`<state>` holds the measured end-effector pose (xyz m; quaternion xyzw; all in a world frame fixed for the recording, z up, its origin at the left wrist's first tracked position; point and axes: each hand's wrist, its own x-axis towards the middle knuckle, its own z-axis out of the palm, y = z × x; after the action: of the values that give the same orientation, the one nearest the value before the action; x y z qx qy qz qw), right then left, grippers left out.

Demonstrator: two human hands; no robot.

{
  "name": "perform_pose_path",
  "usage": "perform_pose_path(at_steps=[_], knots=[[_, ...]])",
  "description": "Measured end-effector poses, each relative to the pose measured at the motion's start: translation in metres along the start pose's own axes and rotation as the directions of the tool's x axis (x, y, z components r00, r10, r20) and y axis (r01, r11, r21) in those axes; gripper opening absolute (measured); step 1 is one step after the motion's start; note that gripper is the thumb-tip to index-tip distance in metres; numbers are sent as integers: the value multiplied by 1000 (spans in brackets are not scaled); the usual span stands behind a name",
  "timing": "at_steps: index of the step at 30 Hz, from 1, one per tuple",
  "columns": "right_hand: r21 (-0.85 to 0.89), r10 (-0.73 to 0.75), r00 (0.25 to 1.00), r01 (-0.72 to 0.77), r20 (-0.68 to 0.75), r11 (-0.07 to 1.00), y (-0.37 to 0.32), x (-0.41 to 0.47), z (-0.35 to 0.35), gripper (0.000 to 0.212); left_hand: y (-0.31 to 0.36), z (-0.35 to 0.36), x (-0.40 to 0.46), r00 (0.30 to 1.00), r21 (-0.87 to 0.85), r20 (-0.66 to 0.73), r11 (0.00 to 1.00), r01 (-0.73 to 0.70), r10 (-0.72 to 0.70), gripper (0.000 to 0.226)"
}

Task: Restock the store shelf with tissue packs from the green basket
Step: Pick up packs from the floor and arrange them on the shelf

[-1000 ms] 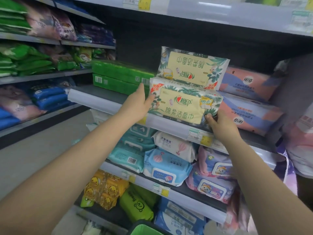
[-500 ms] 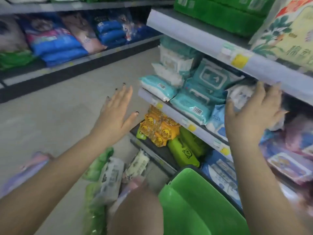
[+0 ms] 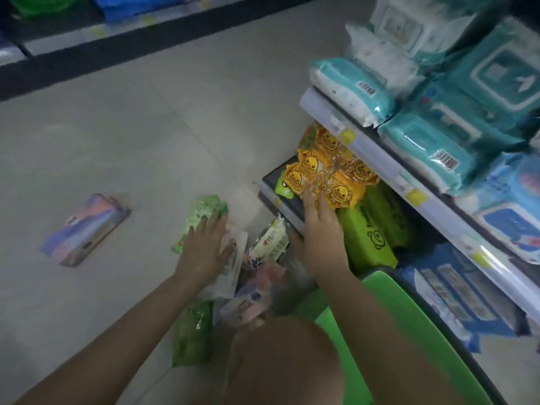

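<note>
Both hands (image 3: 204,247) (image 3: 321,238) spread fingers over blurred tissue packs (image 3: 263,247); basket (image 3: 409,331) cropped.

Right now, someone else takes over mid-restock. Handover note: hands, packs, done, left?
Left hand: open, fingers spread over the light green pack in the floor pile.
Right hand: open, reaching toward the white pack; holds nothing.
Green basket: at the shelf foot, lower right; contents not visible.
One purple pack lies apart on the floor, left.
Done: cannot tell from this view.
Left: pick up the floor packs and shelve them.
</note>
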<state>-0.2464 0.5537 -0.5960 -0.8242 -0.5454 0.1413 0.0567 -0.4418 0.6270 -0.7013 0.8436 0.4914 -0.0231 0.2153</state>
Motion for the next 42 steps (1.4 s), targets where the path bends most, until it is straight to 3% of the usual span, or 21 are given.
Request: perform_pose_path(at_steps=[4, 7, 11, 21, 24, 31, 34, 38, 42], knots=[[10, 21, 999, -22, 42, 1000, 6, 1, 16, 81, -14, 59, 10, 990, -14, 113, 996, 87, -85, 74], [25, 18, 997, -19, 68, 999, 7, -1, 22, 81, -15, 92, 14, 954, 45, 202, 975, 219, -224, 80], [52, -4, 995, -2, 102, 999, 12, -1, 29, 78, -8, 121, 20, 901, 0, 271, 936, 353, -340, 86], [152, 18, 987, -43, 157, 987, 42, 2, 47, 78, 11, 174, 48, 867, 202, 326, 924, 324, -376, 65], [167, 32, 984, -62, 177, 984, 54, 3, 54, 77, 12, 186, 51, 839, 271, 350, 902, 335, -417, 70], [190, 79, 975, -119, 206, 974, 82, 4, 68, 77, -1, 214, 55, 857, 346, 255, 869, 352, -449, 81], [191, 93, 971, -137, 221, 972, 89, 1, 71, 76, -6, 214, 60, 865, 284, 167, 863, 418, -474, 88], [178, 84, 971, -126, 225, 976, 94, 0, 74, 74, -13, 203, 64, 805, 183, 120, 810, 557, -581, 121], [196, 77, 970, -124, 231, 973, 94, 2, 76, 74, -20, 196, 67, 762, 176, 101, 766, 619, -639, 125]])
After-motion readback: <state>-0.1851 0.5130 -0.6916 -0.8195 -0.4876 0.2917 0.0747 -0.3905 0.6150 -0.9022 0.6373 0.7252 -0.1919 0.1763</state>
